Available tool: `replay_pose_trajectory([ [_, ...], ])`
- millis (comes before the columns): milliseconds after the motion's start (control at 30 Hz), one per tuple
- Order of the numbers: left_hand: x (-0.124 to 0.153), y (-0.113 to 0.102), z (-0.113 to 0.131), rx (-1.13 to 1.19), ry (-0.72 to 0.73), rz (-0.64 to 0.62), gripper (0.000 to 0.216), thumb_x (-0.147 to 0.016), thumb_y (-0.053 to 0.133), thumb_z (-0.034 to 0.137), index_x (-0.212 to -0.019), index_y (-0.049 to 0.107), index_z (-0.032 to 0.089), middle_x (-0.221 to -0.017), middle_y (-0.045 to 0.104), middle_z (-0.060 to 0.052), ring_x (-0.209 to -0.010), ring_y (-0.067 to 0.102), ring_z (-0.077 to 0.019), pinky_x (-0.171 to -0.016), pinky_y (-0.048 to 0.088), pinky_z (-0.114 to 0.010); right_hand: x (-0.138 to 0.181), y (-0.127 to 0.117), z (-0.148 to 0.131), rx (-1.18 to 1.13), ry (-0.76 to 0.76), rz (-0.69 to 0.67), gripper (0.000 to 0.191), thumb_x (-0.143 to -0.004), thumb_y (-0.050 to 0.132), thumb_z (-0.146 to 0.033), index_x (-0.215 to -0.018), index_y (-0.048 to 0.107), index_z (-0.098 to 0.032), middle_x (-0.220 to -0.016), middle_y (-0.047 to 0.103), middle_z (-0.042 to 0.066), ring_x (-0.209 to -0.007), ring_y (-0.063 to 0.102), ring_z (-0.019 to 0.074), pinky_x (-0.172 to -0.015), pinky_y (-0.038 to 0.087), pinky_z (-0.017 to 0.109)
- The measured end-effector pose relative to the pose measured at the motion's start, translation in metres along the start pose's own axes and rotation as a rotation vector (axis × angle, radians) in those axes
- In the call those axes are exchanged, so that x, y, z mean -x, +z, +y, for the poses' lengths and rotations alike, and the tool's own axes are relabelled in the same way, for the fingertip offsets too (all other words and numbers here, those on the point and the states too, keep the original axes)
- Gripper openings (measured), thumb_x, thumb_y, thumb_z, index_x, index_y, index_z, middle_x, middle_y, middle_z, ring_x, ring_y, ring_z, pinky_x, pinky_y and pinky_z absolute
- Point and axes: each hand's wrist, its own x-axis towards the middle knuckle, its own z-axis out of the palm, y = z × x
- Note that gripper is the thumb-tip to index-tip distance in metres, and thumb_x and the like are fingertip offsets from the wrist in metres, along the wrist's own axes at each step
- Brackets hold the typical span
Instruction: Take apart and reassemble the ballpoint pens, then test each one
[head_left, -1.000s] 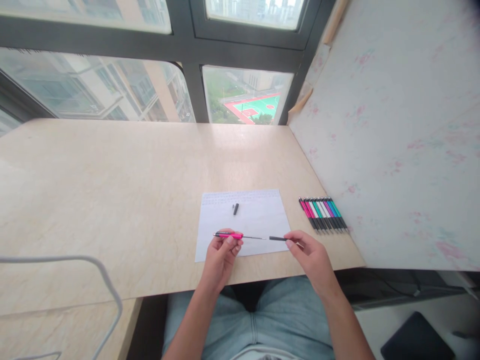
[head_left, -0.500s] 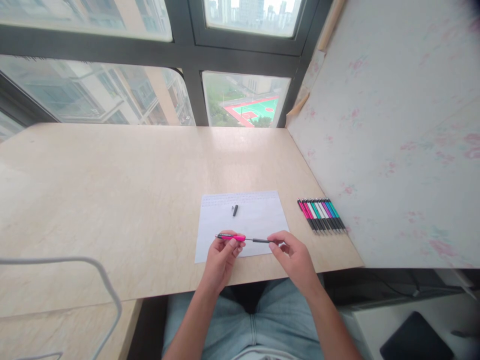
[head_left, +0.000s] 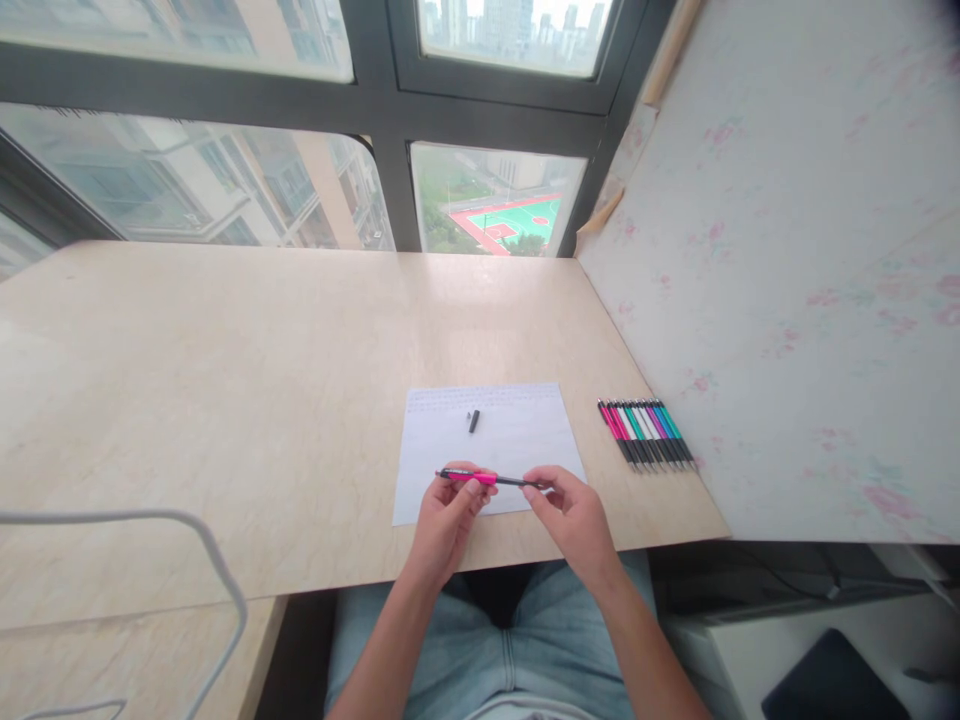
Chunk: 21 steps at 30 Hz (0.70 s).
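Note:
My left hand [head_left: 448, 520] pinches the pink barrel of a pen [head_left: 471, 477], held level just above a white sheet of paper [head_left: 487, 440]. Closed round the pen's black front section [head_left: 517, 483], my right hand [head_left: 574, 515] meets the barrel there. Both hands hover at the near edge of the beige table [head_left: 225, 380]. A small black pen part [head_left: 473, 421] lies on the paper beyond the hands.
A row of several pens [head_left: 646, 432] in pink, green, white and blue lies to the right of the paper, near a pale flowered wall panel [head_left: 787, 260]. A white wire frame [head_left: 150, 520] stands at lower left. Windows run along the table's far edge.
My right hand moved left with the black front section, sliding it over the thin refill until it met the pink barrel. My left hand stayed almost still.

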Motion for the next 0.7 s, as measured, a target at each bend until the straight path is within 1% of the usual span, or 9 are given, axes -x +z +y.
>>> replay_pose_trajectory([
  [167, -0.0001, -0.0028, -0.0029, -0.013, 0.011, -0.005, 0.015, -0.081, 0.072, 0.021, -0.095, 0.067, 0.018, -0.091, 0.072, -0.004, -0.08, 0.066, -0.0126, -0.079, 0.05, -0.025, 0.0, 0.0026, 0.0013, -0.025, 0.008, -0.009, 0.019, -0.084, 0.064, -0.034, -0.093, 0.07, -0.018, -0.093, 0.072, 0.008, -0.081, 0.066, 0.0205, -0.071, 0.053, 0.031],
  [333, -0.0004, -0.0048, -0.004, -0.028, 0.019, 0.017, 0.017, -0.079, 0.073, 0.022, -0.095, 0.067, 0.016, -0.092, 0.072, -0.006, -0.079, 0.066, -0.0149, -0.079, 0.051, -0.029, -0.0019, 0.0034, 0.0005, -0.023, 0.022, -0.011, 0.02, -0.084, 0.065, -0.036, -0.091, 0.071, -0.018, -0.087, 0.072, 0.007, -0.077, 0.066, 0.0202, -0.068, 0.053, 0.03],
  [433, 0.0002, -0.0044, -0.0032, -0.021, 0.016, 0.032, 0.017, -0.079, 0.073, 0.022, -0.094, 0.067, 0.017, -0.092, 0.072, -0.006, -0.08, 0.066, -0.0152, -0.08, 0.051, -0.028, -0.0027, 0.0031, -0.0003, -0.007, 0.01, -0.017, 0.02, -0.084, 0.064, -0.035, -0.091, 0.071, -0.018, -0.085, 0.072, 0.007, -0.076, 0.066, 0.02, -0.068, 0.053, 0.029],
  [600, 0.0039, -0.0014, -0.0035, -0.016, 0.009, 0.047, 0.017, -0.079, 0.074, 0.022, -0.094, 0.067, 0.018, -0.095, 0.072, -0.006, -0.08, 0.066, -0.0141, -0.08, 0.05, -0.027, -0.0021, 0.0039, 0.0016, 0.014, -0.047, -0.013, 0.02, -0.086, 0.062, -0.034, -0.093, 0.071, -0.019, -0.09, 0.072, 0.008, -0.081, 0.066, 0.0209, -0.068, 0.053, 0.029],
  [700, 0.0048, 0.0014, -0.0057, -0.016, 0.017, 0.063, 0.017, -0.079, 0.074, 0.024, -0.094, 0.068, 0.018, -0.094, 0.072, -0.005, -0.079, 0.066, -0.0142, -0.08, 0.05, -0.028, -0.0022, 0.0037, 0.0039, 0.007, -0.045, 0.01, 0.022, -0.086, 0.062, -0.036, -0.093, 0.071, -0.018, -0.091, 0.072, 0.009, -0.08, 0.066, 0.0214, -0.068, 0.054, 0.03],
])
